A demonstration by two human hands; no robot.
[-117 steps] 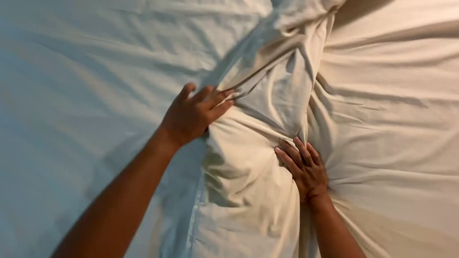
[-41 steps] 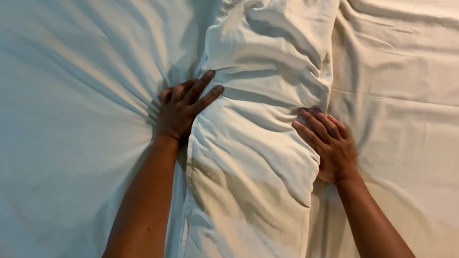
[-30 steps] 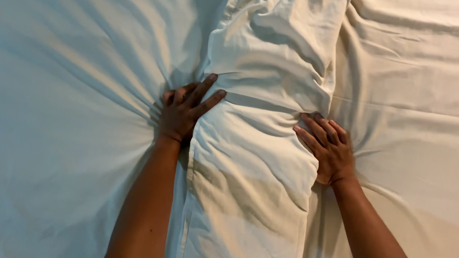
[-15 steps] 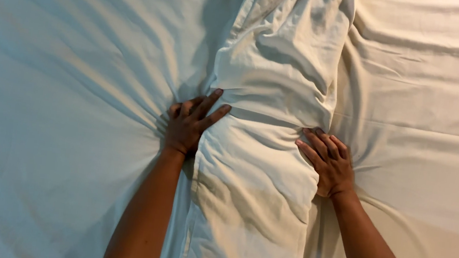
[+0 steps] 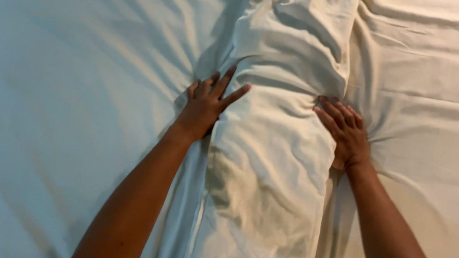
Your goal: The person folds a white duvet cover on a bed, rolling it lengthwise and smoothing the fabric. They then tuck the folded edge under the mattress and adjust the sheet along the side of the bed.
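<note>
Bunched white duvet lies lengthwise down centre of bed sheet. Left hand flat, fingers spread, pressing its left edge. Right hand flat on right edge, fingers together; neither gripping.

Pretty much the whole view is bed, covered edge to edge by a white bed sheet. No walls, floor or windows show. The sheet is creased all over, with wrinkles fanning toward the middle. Light is uneven: the left side looks cool and bluish, the right side warm and creamy, with soft shadows in the folds.
</note>
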